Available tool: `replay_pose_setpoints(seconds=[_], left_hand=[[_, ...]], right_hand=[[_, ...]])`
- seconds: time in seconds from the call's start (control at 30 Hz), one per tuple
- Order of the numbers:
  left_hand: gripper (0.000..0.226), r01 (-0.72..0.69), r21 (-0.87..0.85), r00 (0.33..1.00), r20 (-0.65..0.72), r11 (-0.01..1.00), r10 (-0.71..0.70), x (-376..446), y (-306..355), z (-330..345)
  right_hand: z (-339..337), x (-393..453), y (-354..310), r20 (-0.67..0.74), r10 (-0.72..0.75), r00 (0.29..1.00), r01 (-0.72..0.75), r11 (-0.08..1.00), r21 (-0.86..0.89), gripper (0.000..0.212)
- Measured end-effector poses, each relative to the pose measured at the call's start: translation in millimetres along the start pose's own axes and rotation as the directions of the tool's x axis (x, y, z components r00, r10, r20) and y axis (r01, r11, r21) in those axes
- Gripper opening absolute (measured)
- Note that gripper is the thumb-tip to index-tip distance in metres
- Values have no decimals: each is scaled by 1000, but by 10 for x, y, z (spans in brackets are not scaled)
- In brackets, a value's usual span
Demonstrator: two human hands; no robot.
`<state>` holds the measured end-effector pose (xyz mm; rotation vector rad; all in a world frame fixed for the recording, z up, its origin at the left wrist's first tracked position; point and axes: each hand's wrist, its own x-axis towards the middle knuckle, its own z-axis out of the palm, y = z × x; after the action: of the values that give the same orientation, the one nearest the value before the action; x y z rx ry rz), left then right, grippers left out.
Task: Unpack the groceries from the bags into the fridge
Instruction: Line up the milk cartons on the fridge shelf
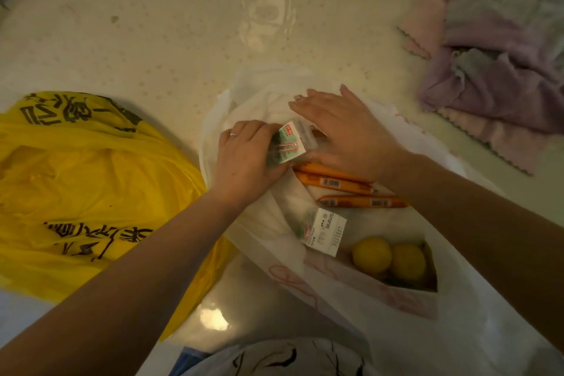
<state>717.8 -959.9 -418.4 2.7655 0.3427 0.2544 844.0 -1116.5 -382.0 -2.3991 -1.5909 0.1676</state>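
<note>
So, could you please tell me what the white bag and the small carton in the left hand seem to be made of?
White bag: thin, translucent plastic film, crinkled, with contents showing through. Small carton: probably coated printed paperboard, given its crisp folded edges and slight sheen.

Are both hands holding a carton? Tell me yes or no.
No: only the left hand grips the small carton; the right hand lies flat with fingers straight on the white bag.

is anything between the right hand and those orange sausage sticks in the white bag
Nothing visible. The three sausage sticks lie bare in the open white bag, just below the right hand, which hovers flat and open. The left hand grips a small carton beside them, not over them.
</note>
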Motion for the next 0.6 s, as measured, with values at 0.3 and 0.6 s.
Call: replay_pose_setpoints(seconds=[0.3,0.6], left_hand=[[59,25,-243,999,41,970,-16,-446,136,-262],[63,157,-489,985,140,858,-100,-844,217,-326]], right_hand=[[-86,-1005,-731,-1,375,927,-345,854,389,67],[227,-1170,-1037,148,523,839,-529,721,448,69]])
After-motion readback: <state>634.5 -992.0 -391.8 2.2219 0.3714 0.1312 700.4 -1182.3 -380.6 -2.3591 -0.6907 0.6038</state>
